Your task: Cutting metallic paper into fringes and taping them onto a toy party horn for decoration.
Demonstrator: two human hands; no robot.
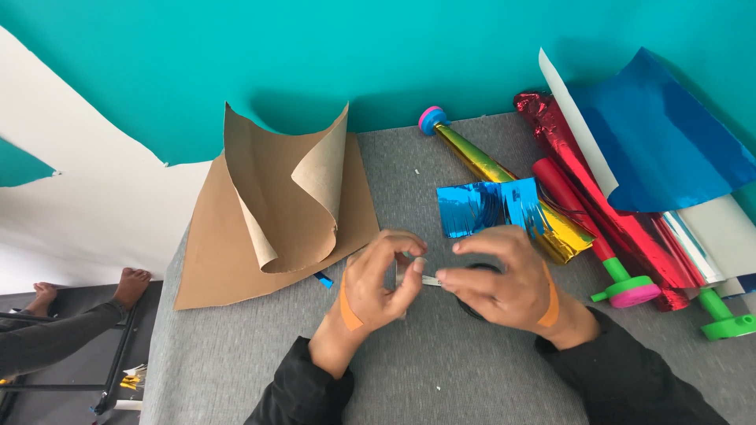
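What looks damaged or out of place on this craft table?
The teal backdrop is torn at left, its ragged edge baring white wall. The brown paper curls up instead of lying flat. Both hands pinch a small pale strip.

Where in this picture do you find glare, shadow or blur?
Head view: glare streaks the blue foil fringe, the gold horn and the red foil roll; the curled brown paper casts a soft shadow on the teal wall; both hands, left and right, look sharp, without motion blur.
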